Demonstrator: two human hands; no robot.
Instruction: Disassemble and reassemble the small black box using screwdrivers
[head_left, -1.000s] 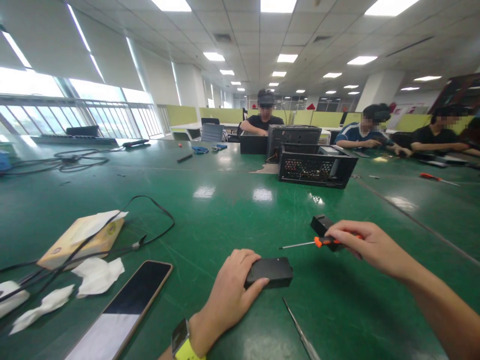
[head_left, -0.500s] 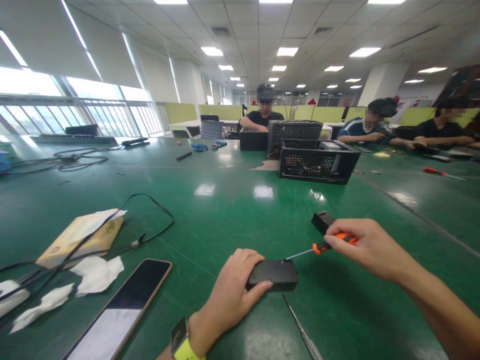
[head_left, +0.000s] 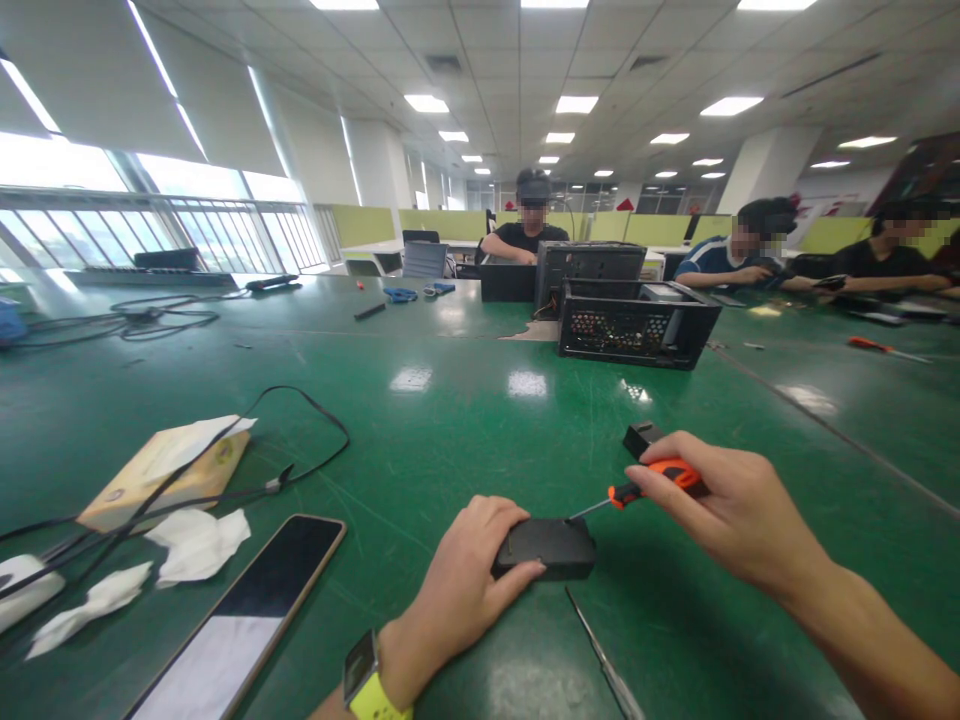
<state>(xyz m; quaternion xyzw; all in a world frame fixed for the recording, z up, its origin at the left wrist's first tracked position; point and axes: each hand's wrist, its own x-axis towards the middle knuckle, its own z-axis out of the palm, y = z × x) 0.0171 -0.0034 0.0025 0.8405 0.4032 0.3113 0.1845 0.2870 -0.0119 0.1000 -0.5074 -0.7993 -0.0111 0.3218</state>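
My left hand is wrapped around the left end of a small flat black box lying on the green table. My right hand grips an orange-handled screwdriver; its thin shaft points left and down, and its tip rests on the box's top right edge. A second small black part sits on the table just behind my right hand. A thin metal tool lies on the table below the box.
A phone, crumpled tissues, a tan booklet and black cables lie at the left. Black computer cases stand mid-table. Three people sit at the far side. Another orange screwdriver lies at the far right.
My right hand brought the screwdriver left and down until its tip reached the black box. My left hand kept hold of the box, which shifted slightly right.
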